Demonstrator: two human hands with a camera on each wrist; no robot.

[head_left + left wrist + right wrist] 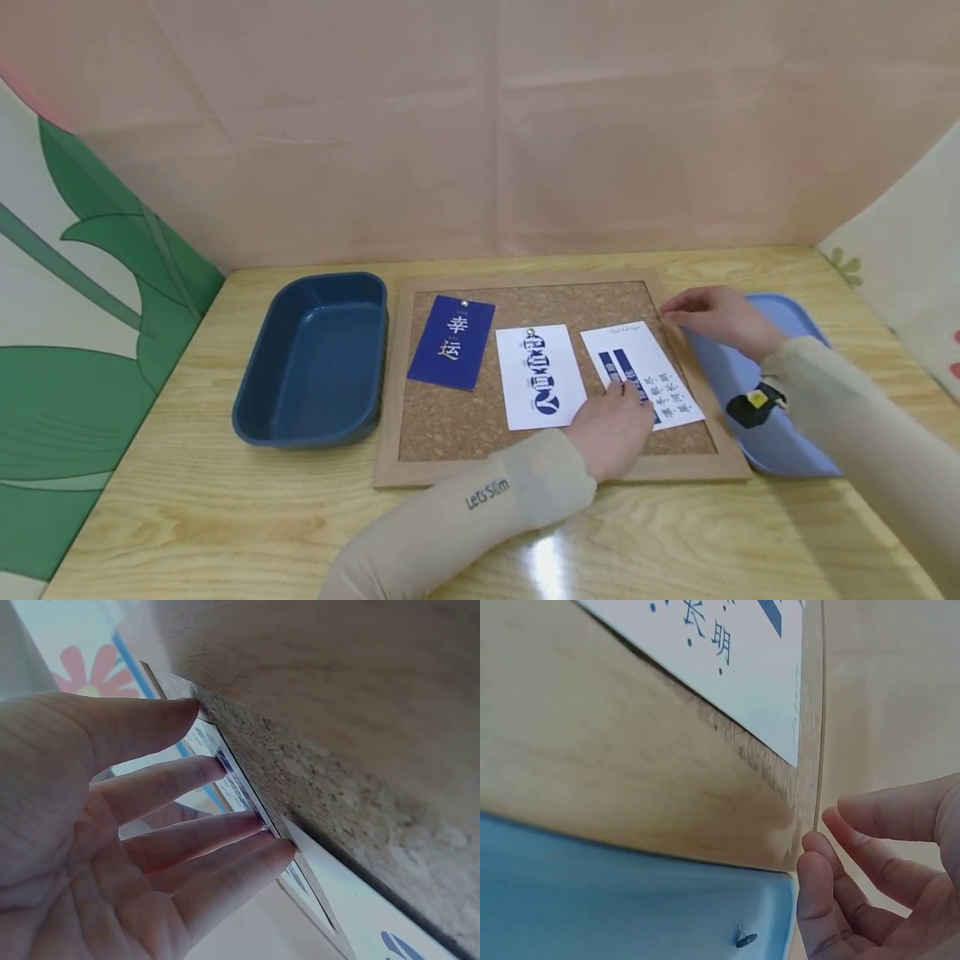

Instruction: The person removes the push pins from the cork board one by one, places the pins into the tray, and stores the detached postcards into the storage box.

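My left hand (613,427), fingers extended, gripping nothing, touches the rightmost white card (647,367); its length slants away leftward on the corkboard (450,425); my right hand (723,317), loosely bent, seemingly empty, is just right of the card's far end.

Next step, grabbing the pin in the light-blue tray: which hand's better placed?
Right hand, likely: it's near the tray and pin; the left hand touches the rightmost card.

You face a creased pink sheet (495,125). Big green leaves (97,175) fill much of your left wall (45,350), flowers (846,265) dot your pale right wall (915,233), and light (546,567) shines on your wood-grain surface (187,500).
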